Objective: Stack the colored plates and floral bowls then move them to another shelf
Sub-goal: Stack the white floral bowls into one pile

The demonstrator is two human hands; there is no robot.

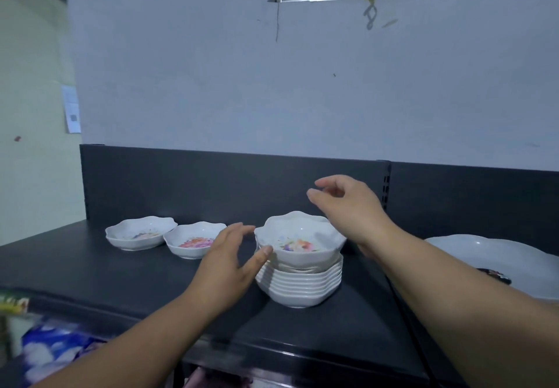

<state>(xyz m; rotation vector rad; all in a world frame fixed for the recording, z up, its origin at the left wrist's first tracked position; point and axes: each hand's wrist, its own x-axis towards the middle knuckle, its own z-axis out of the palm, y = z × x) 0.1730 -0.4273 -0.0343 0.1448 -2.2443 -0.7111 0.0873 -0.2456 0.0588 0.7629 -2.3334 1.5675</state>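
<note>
Stack of bowls [299,284] is sitting on the black shelf [90,269], mid-depth. Top bowl [299,239], floral print inside, is nesting in the stack, slightly tilted.

Left hand [230,260] is hovering just left of the stack, fingers straight and relaxed, gripping nothing; the thumb tip is sitting at the top bowl's left rim, looks like touching.

Right hand [348,206] is hanging above and behind the stack's right side, fingers loosely curled, holding nothing, clear of the rim.

Two single floral bowls are lying left of the stack: the near one [193,239] partly behind the left hand, the far one [140,231] just beside it, rims close.

A big white plate [490,257] is lying right of the stack, well apart.
</note>
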